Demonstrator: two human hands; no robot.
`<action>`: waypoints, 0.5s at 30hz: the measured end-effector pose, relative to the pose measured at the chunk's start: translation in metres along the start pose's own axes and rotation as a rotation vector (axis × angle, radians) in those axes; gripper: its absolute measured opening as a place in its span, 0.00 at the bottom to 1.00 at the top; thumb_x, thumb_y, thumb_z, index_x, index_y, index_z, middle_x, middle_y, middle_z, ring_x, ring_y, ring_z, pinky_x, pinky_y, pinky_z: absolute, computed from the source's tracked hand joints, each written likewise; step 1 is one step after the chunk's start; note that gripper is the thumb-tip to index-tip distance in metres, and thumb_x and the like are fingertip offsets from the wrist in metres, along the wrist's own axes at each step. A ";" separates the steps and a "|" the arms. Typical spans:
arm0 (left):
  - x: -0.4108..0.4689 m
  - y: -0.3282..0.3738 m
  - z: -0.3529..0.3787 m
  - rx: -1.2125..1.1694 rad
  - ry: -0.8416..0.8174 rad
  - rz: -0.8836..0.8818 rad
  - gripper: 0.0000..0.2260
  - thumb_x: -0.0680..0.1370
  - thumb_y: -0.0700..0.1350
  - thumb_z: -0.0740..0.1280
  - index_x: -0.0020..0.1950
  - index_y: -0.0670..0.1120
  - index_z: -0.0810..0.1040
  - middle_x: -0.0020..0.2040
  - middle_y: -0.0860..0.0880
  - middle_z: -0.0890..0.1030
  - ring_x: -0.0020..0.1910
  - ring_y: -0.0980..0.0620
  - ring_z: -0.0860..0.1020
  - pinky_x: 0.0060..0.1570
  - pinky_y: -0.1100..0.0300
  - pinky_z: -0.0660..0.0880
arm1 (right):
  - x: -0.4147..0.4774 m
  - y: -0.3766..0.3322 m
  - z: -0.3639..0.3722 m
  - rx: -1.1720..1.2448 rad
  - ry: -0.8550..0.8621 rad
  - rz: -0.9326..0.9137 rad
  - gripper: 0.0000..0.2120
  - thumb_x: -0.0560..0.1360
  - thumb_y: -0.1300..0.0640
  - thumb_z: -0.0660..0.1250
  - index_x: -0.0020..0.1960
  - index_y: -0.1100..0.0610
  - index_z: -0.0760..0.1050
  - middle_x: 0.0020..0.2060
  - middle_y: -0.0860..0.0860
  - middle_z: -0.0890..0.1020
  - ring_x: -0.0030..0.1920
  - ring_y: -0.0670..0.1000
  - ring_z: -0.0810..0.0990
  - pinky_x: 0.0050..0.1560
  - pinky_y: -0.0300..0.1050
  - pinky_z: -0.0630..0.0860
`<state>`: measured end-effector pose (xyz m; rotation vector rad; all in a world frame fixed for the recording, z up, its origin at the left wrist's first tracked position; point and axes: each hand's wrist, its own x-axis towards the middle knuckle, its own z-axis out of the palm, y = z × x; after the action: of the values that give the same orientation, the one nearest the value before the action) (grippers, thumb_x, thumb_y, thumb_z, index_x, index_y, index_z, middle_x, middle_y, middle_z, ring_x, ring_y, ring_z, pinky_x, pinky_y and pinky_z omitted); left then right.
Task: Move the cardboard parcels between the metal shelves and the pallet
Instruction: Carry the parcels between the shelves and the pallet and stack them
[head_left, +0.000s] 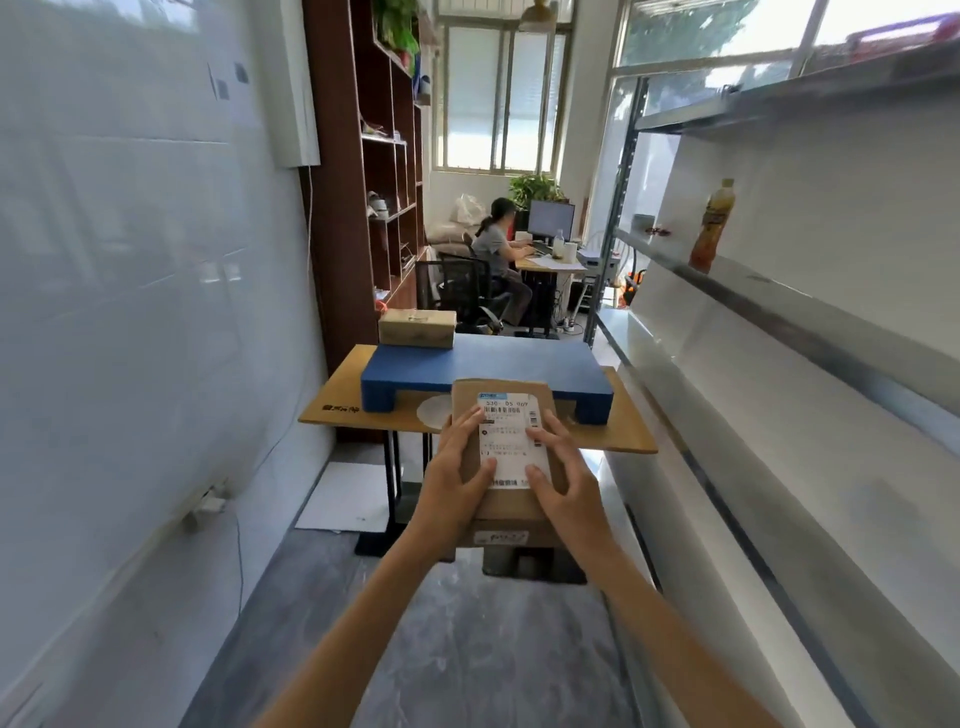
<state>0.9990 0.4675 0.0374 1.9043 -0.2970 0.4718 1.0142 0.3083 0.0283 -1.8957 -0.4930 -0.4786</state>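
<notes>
Narrow corridor, grey floor, a white wall off to the left of my left hand (460, 467) and the metal shelves (779, 317) running along past my right hand (558, 480). Between the two hands I hold a labelled parcel (511, 512), a brown cardboard box with a white shipping label on top. Each palm sits against a side of it, and the fingers bend over the top edges onto the label, thumbs lying on top as well; neither hand is spread flat. The box is up in the air, not resting on anything.

Just beyond my fingertips stands a blue pallet (483, 366) on a wooden tabletop (335, 410). At its far left corner, ahead and left of my left hand, lies a second parcel (417, 327), touching the pallet's top.

Up and to the right of my right hand, an orange drink bottle (712, 226) stands upright on a shelf. Far ahead, past the pallet, a seated person (493, 244) works at a desk with a monitor (551, 219), beside a tall brown bookcase (358, 182).
</notes>
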 end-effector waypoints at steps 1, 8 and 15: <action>0.016 -0.011 -0.005 0.014 -0.006 -0.009 0.25 0.79 0.39 0.65 0.71 0.55 0.61 0.71 0.58 0.61 0.73 0.55 0.60 0.68 0.51 0.69 | 0.018 0.007 0.010 -0.006 -0.006 0.010 0.20 0.76 0.60 0.66 0.67 0.53 0.69 0.73 0.46 0.62 0.71 0.48 0.63 0.60 0.36 0.74; 0.107 -0.076 -0.018 0.054 -0.020 -0.046 0.26 0.78 0.40 0.66 0.75 0.47 0.62 0.75 0.53 0.62 0.75 0.52 0.58 0.73 0.51 0.63 | 0.106 0.064 0.057 -0.008 -0.025 0.036 0.20 0.76 0.60 0.67 0.67 0.55 0.70 0.73 0.47 0.63 0.72 0.48 0.63 0.64 0.43 0.73; 0.195 -0.149 -0.006 0.038 -0.036 -0.063 0.26 0.78 0.40 0.67 0.74 0.50 0.63 0.75 0.52 0.63 0.76 0.49 0.58 0.71 0.45 0.65 | 0.186 0.133 0.088 0.019 -0.031 0.069 0.20 0.75 0.61 0.67 0.66 0.55 0.70 0.72 0.46 0.64 0.72 0.47 0.63 0.64 0.41 0.73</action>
<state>1.2342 0.5320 0.0048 1.9552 -0.2520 0.4039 1.2506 0.3659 -0.0042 -1.8982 -0.4491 -0.3988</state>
